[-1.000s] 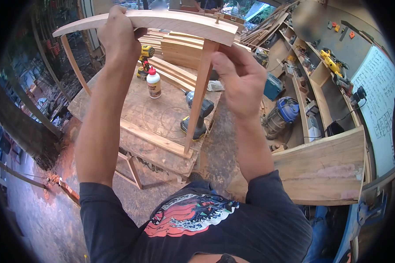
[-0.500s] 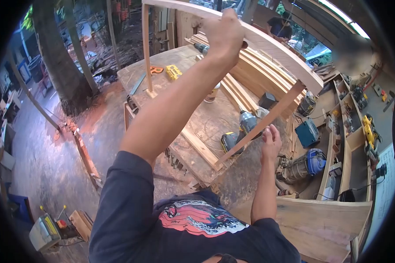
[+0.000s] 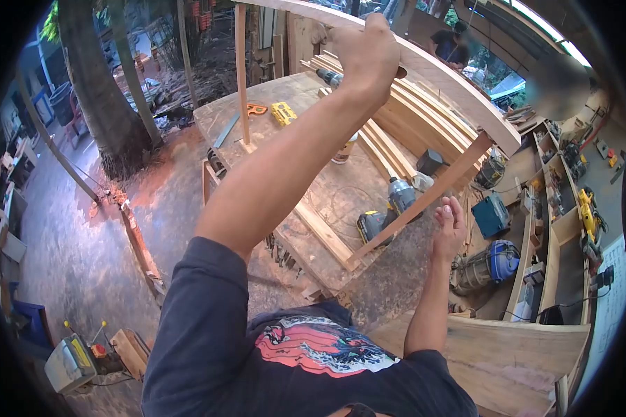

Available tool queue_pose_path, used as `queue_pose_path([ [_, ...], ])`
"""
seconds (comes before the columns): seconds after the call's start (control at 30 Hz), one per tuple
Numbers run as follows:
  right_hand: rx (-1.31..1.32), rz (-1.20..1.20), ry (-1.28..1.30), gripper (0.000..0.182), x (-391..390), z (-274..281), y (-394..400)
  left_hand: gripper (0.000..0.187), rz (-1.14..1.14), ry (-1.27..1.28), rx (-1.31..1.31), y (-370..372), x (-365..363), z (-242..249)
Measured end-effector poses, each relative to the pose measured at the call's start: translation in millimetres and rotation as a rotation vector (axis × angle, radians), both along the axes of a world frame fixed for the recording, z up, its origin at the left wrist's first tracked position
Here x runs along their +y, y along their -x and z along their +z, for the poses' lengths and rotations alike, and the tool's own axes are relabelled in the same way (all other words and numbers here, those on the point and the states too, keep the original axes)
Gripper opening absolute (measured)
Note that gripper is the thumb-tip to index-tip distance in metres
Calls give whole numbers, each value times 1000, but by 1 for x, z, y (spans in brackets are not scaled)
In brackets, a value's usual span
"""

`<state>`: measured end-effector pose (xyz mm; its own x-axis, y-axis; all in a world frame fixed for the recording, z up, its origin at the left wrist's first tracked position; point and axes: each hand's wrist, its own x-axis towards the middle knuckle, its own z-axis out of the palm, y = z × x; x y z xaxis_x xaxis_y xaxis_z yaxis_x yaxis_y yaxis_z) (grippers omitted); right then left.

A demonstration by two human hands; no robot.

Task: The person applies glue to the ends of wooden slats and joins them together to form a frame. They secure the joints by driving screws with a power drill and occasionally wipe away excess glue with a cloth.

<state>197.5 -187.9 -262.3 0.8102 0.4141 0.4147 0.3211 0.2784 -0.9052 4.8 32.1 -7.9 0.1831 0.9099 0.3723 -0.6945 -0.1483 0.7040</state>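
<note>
My left hand (image 3: 368, 59) is raised and wrapped round the top rail of a wooden frame (image 3: 459, 85). A small round brown end shows beside its palm. The frame's uprights come down to the worktable, one at the back left and one slanting toward the front right. My right hand (image 3: 450, 222) is held just right of the slanting upright, apart from it, with fingers loosely curled and nothing visible in them. Behind that upright, a cordless drill (image 3: 400, 194) stands on the worktable (image 3: 285, 90).
Long wooden strips (image 3: 382, 149), a yellow tool (image 3: 283, 113), an orange-handled saw (image 3: 256, 109) and a second drill (image 3: 329, 76) lie on the table. To the right are a blue vacuum (image 3: 501, 259) and a teal case (image 3: 490, 214). Another person (image 3: 451, 47) is at the back.
My right hand has moved right, away from the slanting upright. The view has shifted a little, while my left hand keeps its hold on the top rail.
</note>
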Motion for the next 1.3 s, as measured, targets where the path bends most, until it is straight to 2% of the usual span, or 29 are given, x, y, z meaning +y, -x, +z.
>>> queue_pose_path([
  [0.27, 3, -31, 10, 37, -18, 8, 6, 46, 16, -2, -20, -2, 1, -1],
  [0.37, -63, -49, -51, 36, -28, 33, 6, 45, 4, 2, -42, 0, -1, -2],
  [0.43, -247, -140, -53, 36, -37, 69, 11, 45, -13, -7, -56, 3, -1, -2],
  [0.5, -445, -216, -158, 36, -44, 114, 17, 44, -76, -35, -51, 6, -2, -2],
  [0.57, -686, -195, -304, 43, -49, 170, 38, 41, -62, -33, -57, 6, -2, -2],
  [0.63, -968, -111, -304, 58, -46, 224, 60, 39, -47, -31, -63, 4, -2, -2],
  [0.7, -1205, -10, -52, 61, -43, 270, 79, 36, -36, -12, -76, 2, 0, -3],
  [0.73, -1205, -7, -52, 61, -38, 291, 90, 36, -33, -11, -76, 1, 1, -3],
  [0.8, -1440, 123, 389, 60, -23, 319, 110, 37, -21, -4, -62, -1, 2, -3],
  [0.83, -1441, 128, 392, 60, -16, 320, 115, 37, -19, 1, -62, -1, 3, -5],
  [0.87, -1267, 295, 517, 57, -7, 322, 117, 38, -79, -32, -74, 0, 4, -6],
  [0.9, -1220, 346, 507, 56, -2, 318, 114, 40, -140, -68, -85, -1, 5, -6],
  [0.97, -1123, 444, 486, 54, 9, 312, 109, 39, -114, -37, -97, -3, 3, -6],
  [1.03, -1245, 370, 538, 55, 7, 313, 108, 39, -88, 1, -103, 4, -3, -10],
  [1.07, -1269, 346, 570, 55, 6, 313, 109, 36, -150, 17, -73, 17, -9, -9],
  [1.13, -1319, 317, 564, 56, 7, 311, 108, 43, -275, -9, 17, 43, -3, -23],
  [1.2, -1342, 296, 527, 56, 10, 313, 108, 47, -25, -215, 125, 70, 38, -48],
  [1.23, -1307, 296, 590, 57, 9, 318, 111, 49, 258, -377, 289, 88, 71, -59],
  [1.3, -1260, 298, 654, 58, 9, 317, 112, 47, 455, -261, 219, 119, 141, -71],
])
